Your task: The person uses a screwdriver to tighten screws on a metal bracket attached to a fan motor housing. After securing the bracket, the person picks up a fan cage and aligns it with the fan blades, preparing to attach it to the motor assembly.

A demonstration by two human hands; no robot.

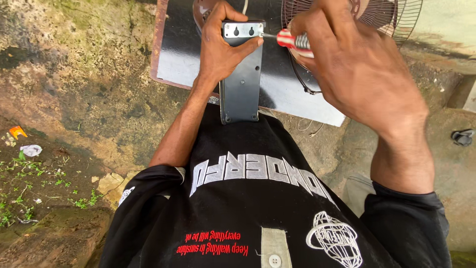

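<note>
My left hand point(223, 47) grips the upper end of a grey metal fan base part point(241, 87), which stands upright against my chest. A bright metal plate point(243, 30) with two keyhole slots sits at its top. My right hand point(357, 64) holds a screwdriver with a red-and-white striped handle point(292, 40). Its thin shaft points left and its tip touches the right edge of the plate.
A dark glossy board point(181, 54) lies on the mossy concrete ground behind the part. A wire fan guard point(391, 17) rests on it at the upper right. Dirt with small weeds and litter point(29, 149) lies at the left. A dark object point(463, 136) lies at the far right.
</note>
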